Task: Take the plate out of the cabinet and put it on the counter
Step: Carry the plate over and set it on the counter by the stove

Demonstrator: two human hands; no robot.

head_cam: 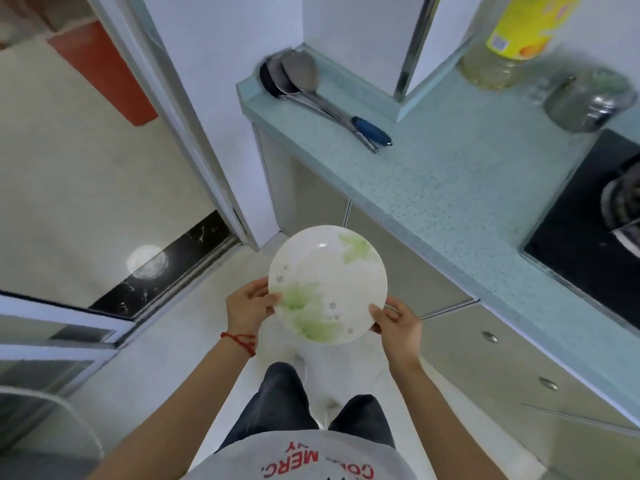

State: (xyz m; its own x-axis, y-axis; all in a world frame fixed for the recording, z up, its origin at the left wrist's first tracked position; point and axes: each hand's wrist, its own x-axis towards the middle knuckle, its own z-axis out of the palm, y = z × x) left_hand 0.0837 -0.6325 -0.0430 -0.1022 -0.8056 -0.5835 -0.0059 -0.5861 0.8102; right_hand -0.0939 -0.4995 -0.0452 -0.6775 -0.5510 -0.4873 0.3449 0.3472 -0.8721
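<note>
We grip the plate (327, 284) with fingers of the left hand (247, 308) and right hand (398, 323) clamped on its lower rim, and in our judgement it could tip or clip the bench (450, 188) edge at right.

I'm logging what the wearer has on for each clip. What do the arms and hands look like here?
Both forearms are bare, with no sleeves showing. The left hand has a thin red string bracelet tied around its wrist. The right hand wears nothing: no glove, watch or ring can be seen.
</note>
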